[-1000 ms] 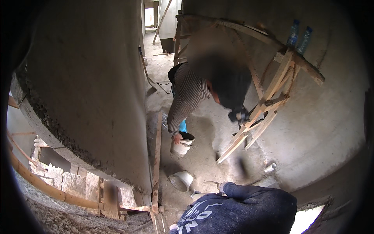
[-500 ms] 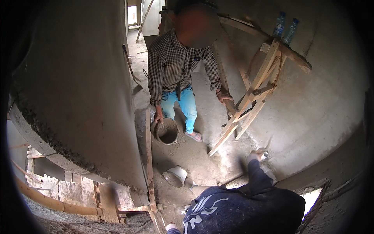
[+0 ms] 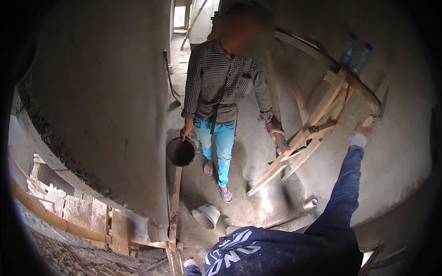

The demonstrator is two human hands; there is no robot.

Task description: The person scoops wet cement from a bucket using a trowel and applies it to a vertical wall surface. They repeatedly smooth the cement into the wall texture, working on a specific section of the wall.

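Observation:
My right hand (image 3: pixel 364 129), at the end of an outstretched navy sleeve, is closed around the pale handle of a trowel (image 3: pixel 384 102). Its thin blade is seen nearly edge-on by the grey plastered wall (image 3: pixel 396 142), and I cannot tell whether it touches. Only a small pale part of my left hand (image 3: pixel 189 262) shows low in the picture, beyond its sleeve; its fingers are hidden. In front of me a co-worker in a checked shirt (image 3: pixel 216 78) carries a dark bucket (image 3: pixel 181 152) in one hand. The co-worker's other hand (image 3: pixel 275 129) rests on a wooden trestle (image 3: pixel 317 124).
A whitish bucket (image 3: pixel 207 216) lies tipped on the floor, near a short white pipe (image 3: pixel 311 204). Two plastic bottles (image 3: pixel 356 54) stand on the trestle's top plank. A shovel (image 3: pixel 171 83) leans by the left wall, and a long wooden board (image 3: pixel 175 207) runs below.
My right hand has swung up and to the right with the trowel, from near the floor to beside the trestle top. The co-worker stands more upright, bucket lifted.

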